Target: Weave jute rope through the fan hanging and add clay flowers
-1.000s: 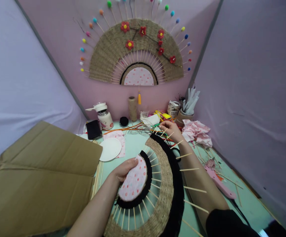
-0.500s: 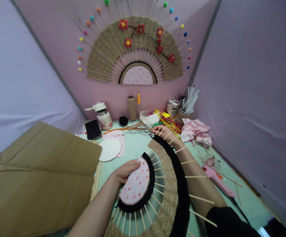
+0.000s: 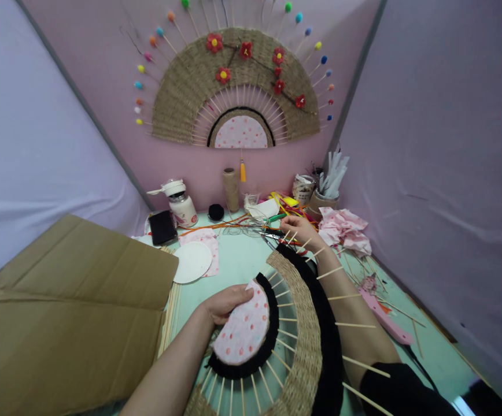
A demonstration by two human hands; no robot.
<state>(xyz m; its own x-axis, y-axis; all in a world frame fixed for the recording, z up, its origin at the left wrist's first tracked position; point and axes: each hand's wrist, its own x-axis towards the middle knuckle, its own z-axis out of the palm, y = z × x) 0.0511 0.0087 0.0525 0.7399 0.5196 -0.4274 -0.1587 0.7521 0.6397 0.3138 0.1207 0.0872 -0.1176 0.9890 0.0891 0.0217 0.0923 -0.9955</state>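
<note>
A half-made woven fan (image 3: 303, 323) lies on the mint table, with a pink spotted centre (image 3: 246, 329), a black band, wooden spokes, a straw band and a black outer band. My left hand (image 3: 225, 303) grips the straight edge of the pink centre, fingers curled over it. My right hand (image 3: 299, 229) reaches past the fan's far end into the pile of coloured cords (image 3: 285, 209), fingers closed; what they hold is hidden. My right forearm lies under the fan's outer spokes.
A finished fan with red flowers (image 3: 240, 86) hangs on the pink wall. Folded cardboard (image 3: 69, 312) fills the left. Along the back stand a flask (image 3: 181, 203), phone (image 3: 162, 226), twine spool (image 3: 231, 188) and tool cups (image 3: 324, 196). A white disc (image 3: 194, 262), pink cloth (image 3: 346, 230), pink glue gun (image 3: 383, 315).
The fan has shifted right and toward me with my left hand on it. My right hand moved left, then back right among the cords.
</note>
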